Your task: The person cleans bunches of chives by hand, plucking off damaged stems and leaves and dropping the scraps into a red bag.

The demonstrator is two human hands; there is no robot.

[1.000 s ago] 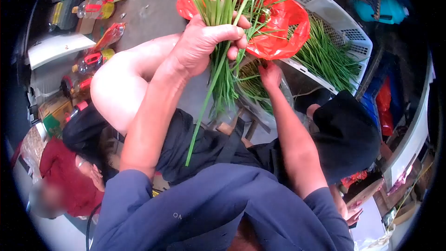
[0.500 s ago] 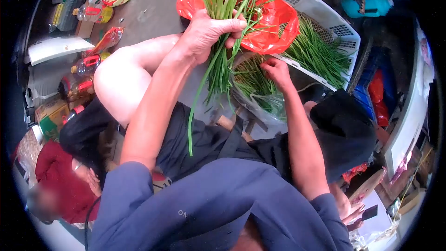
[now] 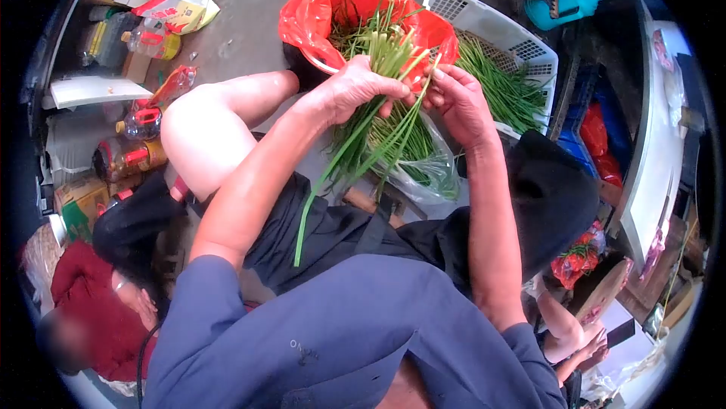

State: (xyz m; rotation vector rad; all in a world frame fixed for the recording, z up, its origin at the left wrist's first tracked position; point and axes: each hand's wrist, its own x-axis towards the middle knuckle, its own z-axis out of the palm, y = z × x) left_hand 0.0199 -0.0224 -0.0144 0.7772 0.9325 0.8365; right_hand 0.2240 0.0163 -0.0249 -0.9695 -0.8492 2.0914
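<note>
A bunch of green chives (image 3: 389,52) is gripped in my left hand (image 3: 352,91), pale cut ends upward and long leaves hanging below. My right hand (image 3: 463,102) is closed in a pinch on chive stalks at the right side of the bunch, close to the left fingertips. Just behind both hands, a container lined with a red plastic bag (image 3: 304,19) holds loose greens. Below them is a clear plastic bag (image 3: 446,182) with more chives in it, partly covered by the hanging leaves.
A white slotted crate (image 3: 475,19) with chives stands at the right. Bottles (image 3: 140,123) and packets line the left side. A person in a dark red top (image 3: 98,311) sits at lower left; another person's hands (image 3: 594,348) hold a dark flat object at lower right.
My right hand has risen from the clear bag to the bunch and now pinches stalks there. My left hand has lowered slightly with the chives.
</note>
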